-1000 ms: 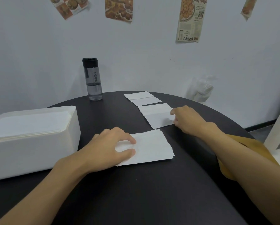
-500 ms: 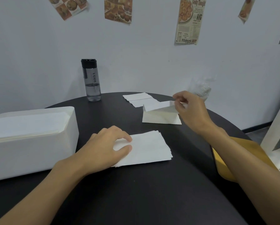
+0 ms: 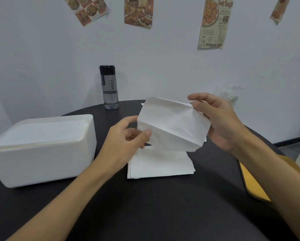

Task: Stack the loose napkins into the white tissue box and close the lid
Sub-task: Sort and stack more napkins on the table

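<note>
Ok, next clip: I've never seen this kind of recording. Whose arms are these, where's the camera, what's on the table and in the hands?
No machine here: a person works with bare hands, filmed by one wide-angle camera worn on the head, looking forward and down. Both hands hold a folded white paper napkin above the round black table: the left hand pinches its left edge, the right hand grips its right side. Below it lies a loose stack of white napkins. Left of that stands the white rectangular tissue box, open, with napkins inside. A grey water bottle with a black cap stands at the back; a flat mustard-yellow panel lies at the right edge.
</note>
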